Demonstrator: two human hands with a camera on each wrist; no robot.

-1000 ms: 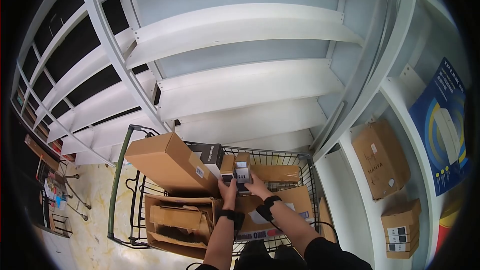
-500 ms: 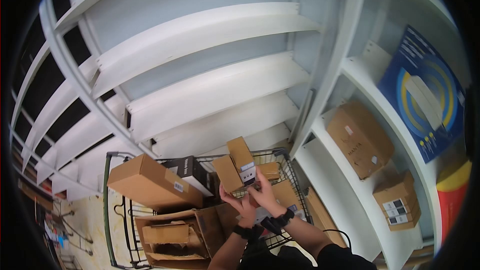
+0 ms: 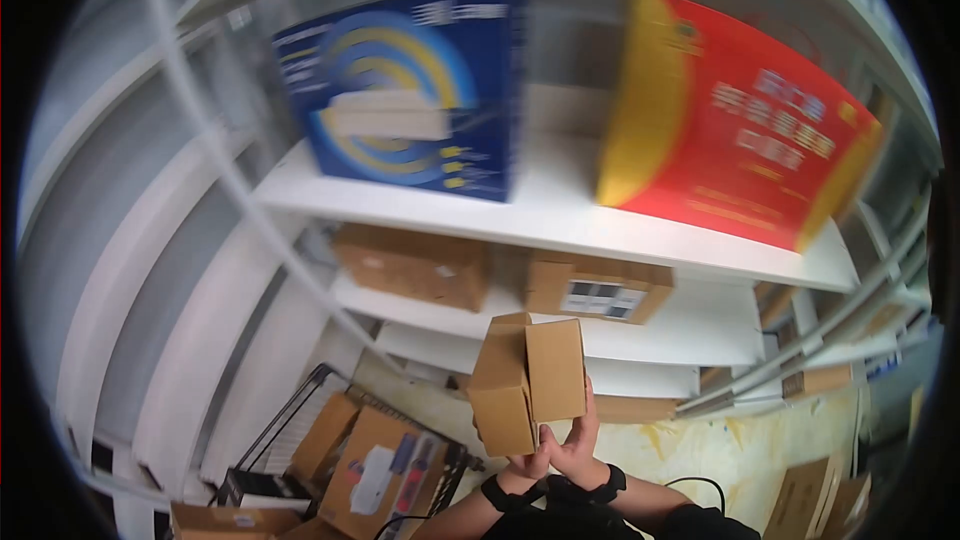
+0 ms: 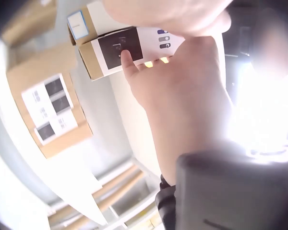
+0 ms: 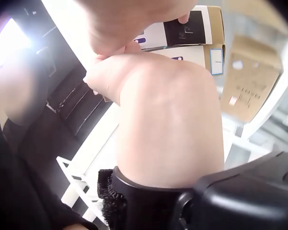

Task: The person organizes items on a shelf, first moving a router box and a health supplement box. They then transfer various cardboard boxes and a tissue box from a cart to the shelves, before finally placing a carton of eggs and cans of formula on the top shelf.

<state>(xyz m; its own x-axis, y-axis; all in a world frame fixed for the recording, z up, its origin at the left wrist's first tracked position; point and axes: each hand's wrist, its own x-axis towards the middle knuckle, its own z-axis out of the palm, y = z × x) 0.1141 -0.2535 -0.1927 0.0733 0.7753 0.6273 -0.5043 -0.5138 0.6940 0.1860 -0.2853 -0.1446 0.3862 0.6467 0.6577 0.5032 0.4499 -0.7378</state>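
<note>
Two small brown cardboard boxes sit side by side between my hands, raised in front of the shelves in the head view. The left cardboard box (image 3: pixel 500 395) is gripped by my left hand (image 3: pixel 526 462) from low on its side. My right hand (image 3: pixel 578 440) holds the right cardboard box (image 3: pixel 556 370), fingers up along its edge. Both thumbs meet at the near ends. In the left wrist view, a white label with a black panel (image 4: pixel 120 48) shows on one box, a left fingertip lying across it. Most fingers are hidden behind the boxes.
A blue box (image 3: pixel 410 105) and a red-yellow box (image 3: pixel 730 130) stand on an upper white shelf (image 3: pixel 560 205). Below are a brown carton (image 3: pixel 410 265) and a labelled carton (image 3: pixel 600 285). The loaded wire cart (image 3: pixel 458 460) stands lower left; flat cardboard (image 3: pixel 805 495) lies lower right.
My view has swung right, from the cart to the shelves with the blue and red boxes. The two small boxes have come up out of the cart with both hands.
</note>
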